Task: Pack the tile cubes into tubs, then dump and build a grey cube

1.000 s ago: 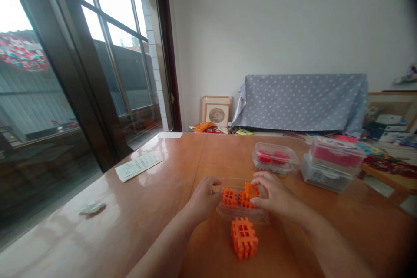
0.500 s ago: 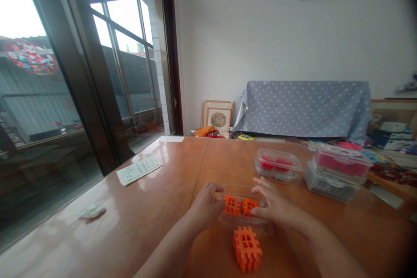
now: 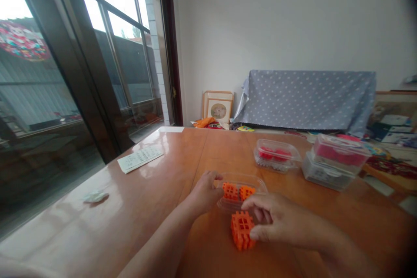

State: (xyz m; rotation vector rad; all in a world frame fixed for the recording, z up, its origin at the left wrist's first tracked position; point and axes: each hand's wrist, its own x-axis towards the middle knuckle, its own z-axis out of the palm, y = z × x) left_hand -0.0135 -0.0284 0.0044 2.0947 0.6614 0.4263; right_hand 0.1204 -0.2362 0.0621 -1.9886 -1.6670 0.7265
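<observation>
An orange lattice cube (image 3: 242, 231) built of interlocking plastic pieces sits on the wooden table in front of a clear plastic container (image 3: 224, 206). My right hand (image 3: 276, 221) is at the cube's right side, thumb at its edge and fingers curved above it, spread apart. My left hand (image 3: 206, 193) is at the container's left side, with thumb and fingers curled at the rim. Inside the container, a left orange lattice block (image 3: 230, 191) and a right orange lattice block (image 3: 246, 192) lie side by side. My right fingers come in front of the container's near right part.
Farther right stand a clear box with red pieces (image 3: 276, 155) and stacked clear boxes (image 3: 335, 165). A sheet with writing (image 3: 140, 158) and a small pale packet (image 3: 95, 196) lie on the left of the table (image 3: 156, 208). A glass door (image 3: 81, 74) borders the left.
My right hand has left the container's right side and come nearer, over to the orange cube. My left hand stays at the container. The view has tilted down slightly.
</observation>
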